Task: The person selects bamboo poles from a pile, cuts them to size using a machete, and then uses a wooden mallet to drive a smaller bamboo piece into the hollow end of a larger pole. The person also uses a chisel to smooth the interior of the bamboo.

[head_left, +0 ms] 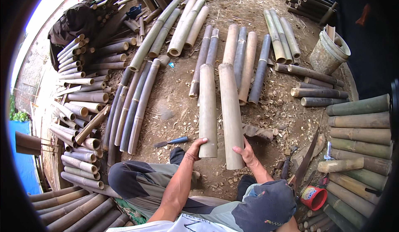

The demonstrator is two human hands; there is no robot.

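While the person sits low at the bottom of the frame, each hand holds the near end of a pale bamboo section lying lengthwise toward the frame's centre, probably to keep the two side by side. The left hand (195,148) curls its fingers around the end of the left bamboo piece (207,111); the right hand (246,153) wraps the end of the right bamboo piece (231,111). A blue-handled chisel (171,141) lies on the dirt ground (174,94) just left of the left hand.
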